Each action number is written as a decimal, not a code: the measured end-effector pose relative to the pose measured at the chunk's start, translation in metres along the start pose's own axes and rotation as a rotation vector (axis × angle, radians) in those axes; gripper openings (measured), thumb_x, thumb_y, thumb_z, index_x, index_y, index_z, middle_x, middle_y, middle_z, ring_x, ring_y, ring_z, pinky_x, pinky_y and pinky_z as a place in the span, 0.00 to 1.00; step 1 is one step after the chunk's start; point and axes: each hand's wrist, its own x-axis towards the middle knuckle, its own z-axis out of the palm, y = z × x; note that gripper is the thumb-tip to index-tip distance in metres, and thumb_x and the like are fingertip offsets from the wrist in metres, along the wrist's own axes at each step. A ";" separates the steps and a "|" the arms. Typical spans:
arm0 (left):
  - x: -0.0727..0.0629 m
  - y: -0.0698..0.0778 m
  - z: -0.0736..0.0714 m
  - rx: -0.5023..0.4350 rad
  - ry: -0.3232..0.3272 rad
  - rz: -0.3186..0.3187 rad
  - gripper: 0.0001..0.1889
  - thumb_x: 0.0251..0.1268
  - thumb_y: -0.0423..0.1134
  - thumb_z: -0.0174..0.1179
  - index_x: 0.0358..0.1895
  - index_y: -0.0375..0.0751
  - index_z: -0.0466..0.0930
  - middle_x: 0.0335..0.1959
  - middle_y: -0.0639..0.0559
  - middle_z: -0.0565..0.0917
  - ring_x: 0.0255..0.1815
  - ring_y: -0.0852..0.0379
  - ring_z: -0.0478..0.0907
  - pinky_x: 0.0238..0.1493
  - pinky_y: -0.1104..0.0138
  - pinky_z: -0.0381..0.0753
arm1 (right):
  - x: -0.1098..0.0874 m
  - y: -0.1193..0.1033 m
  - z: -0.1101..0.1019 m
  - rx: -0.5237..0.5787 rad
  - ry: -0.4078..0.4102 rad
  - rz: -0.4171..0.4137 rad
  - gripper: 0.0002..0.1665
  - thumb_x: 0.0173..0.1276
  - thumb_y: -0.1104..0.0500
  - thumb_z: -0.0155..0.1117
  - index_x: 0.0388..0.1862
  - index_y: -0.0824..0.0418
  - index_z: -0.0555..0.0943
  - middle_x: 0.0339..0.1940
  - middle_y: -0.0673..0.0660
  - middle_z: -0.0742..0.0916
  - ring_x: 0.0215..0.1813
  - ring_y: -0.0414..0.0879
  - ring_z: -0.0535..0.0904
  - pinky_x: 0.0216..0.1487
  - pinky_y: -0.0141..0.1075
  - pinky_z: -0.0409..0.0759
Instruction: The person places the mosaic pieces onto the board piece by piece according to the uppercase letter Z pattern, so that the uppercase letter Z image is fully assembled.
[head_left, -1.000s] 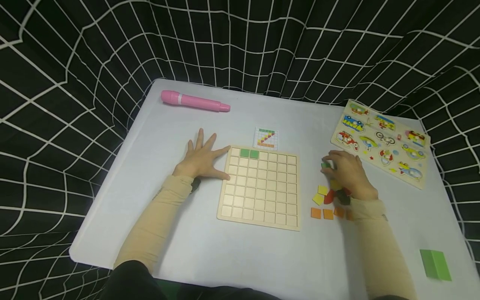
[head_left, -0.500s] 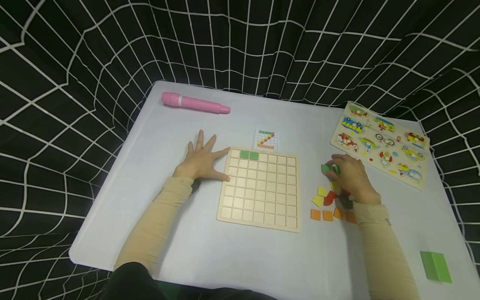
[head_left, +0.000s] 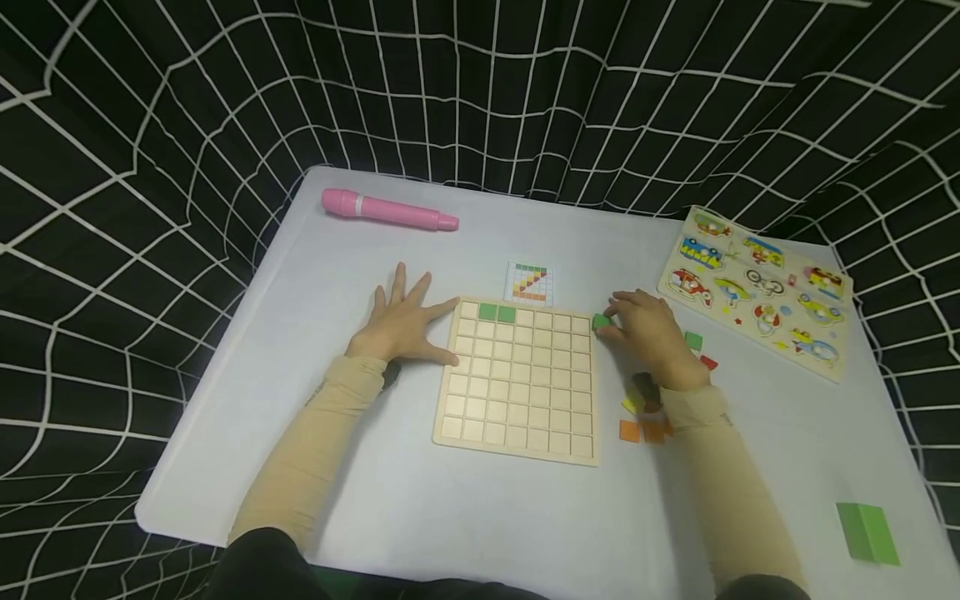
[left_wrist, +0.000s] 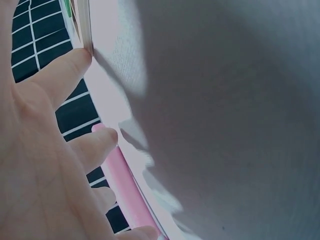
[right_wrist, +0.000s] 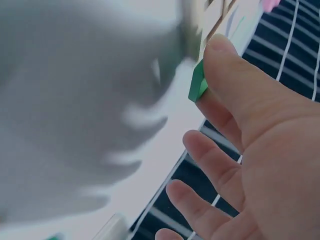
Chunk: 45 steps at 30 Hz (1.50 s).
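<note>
My right hand (head_left: 651, 337) pinches a green square tile (head_left: 601, 322) between thumb and finger, just beside the right edge of a wooden grid board (head_left: 517, 367). The right wrist view has the green tile (right_wrist: 198, 82) tilted at the thumb tip, with the other fingers spread. With fingers splayed, my left hand (head_left: 401, 327) rests at the board's left side, its index finger and thumb touching the edge. Two green tiles (head_left: 497, 312) lie side by side in the board's top row. Behind the board sits a small card (head_left: 529, 284) printed with a coloured grid pattern.
Loose orange tiles (head_left: 629, 431), a yellow tile (head_left: 632, 404), a red piece (head_left: 708, 363) and a green tile (head_left: 693, 341) lie around my right forearm. A vehicle puzzle board (head_left: 712, 310) is at back right, a pink toy microphone (head_left: 390, 212) at back left, a green block (head_left: 867, 533) at front right.
My right hand has picked up a green tile from the loose pieces and carried it left to the board's edge. My left hand stays in place.
</note>
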 end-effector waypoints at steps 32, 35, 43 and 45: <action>0.002 0.000 0.002 0.015 0.003 0.002 0.57 0.47 0.77 0.69 0.82 0.67 0.55 0.88 0.40 0.38 0.84 0.30 0.16 0.79 0.26 0.34 | 0.043 -0.086 0.022 -0.125 0.062 -0.208 0.22 0.63 0.45 0.76 0.49 0.58 0.89 0.68 0.58 0.85 0.74 0.63 0.76 0.76 0.67 0.68; 0.002 0.000 0.002 0.018 0.002 0.004 0.57 0.47 0.77 0.69 0.82 0.68 0.55 0.88 0.40 0.38 0.84 0.29 0.16 0.79 0.26 0.34 | 0.042 -0.086 0.022 -0.124 0.082 -0.204 0.20 0.62 0.45 0.77 0.46 0.57 0.91 0.67 0.57 0.86 0.72 0.60 0.78 0.75 0.66 0.69; 0.001 0.001 0.002 0.013 0.006 0.006 0.57 0.46 0.77 0.69 0.82 0.67 0.56 0.88 0.40 0.38 0.84 0.30 0.16 0.79 0.26 0.33 | 0.045 -0.086 0.023 -0.068 0.120 -0.187 0.21 0.54 0.45 0.80 0.43 0.56 0.92 0.61 0.58 0.89 0.61 0.62 0.86 0.70 0.67 0.74; 0.001 0.001 0.002 0.016 0.008 0.006 0.57 0.46 0.77 0.69 0.82 0.67 0.56 0.88 0.40 0.38 0.84 0.30 0.16 0.79 0.26 0.33 | 0.046 -0.086 0.022 -0.061 0.103 -0.180 0.23 0.54 0.44 0.80 0.44 0.57 0.92 0.61 0.58 0.89 0.60 0.62 0.86 0.72 0.69 0.71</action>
